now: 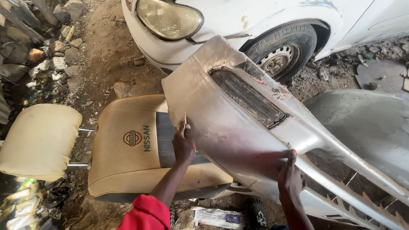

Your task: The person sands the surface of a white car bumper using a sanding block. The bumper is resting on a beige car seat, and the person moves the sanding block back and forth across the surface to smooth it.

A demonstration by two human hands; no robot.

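Note:
A dusty grey car bumper (pixel 230 115) with a dark grille slot lies tilted across a tan car seat (pixel 128 149) on the ground. My left hand (pixel 183 142) grips the bumper's left edge, pinching a small piece of tan sandpaper against it. My right hand (pixel 290 176) holds the bumper's lower edge, fingers curled over the surface. A red sleeve shows at my left arm.
A white car (pixel 264 17) with a headlight (pixel 168 18) and front wheel (pixel 281 53) stands behind. The seat's headrest (pixel 40 140) is at the left. Rubble and stones (pixel 47 51) lie at the far left. Another grey panel (pixel 366 123) is at the right.

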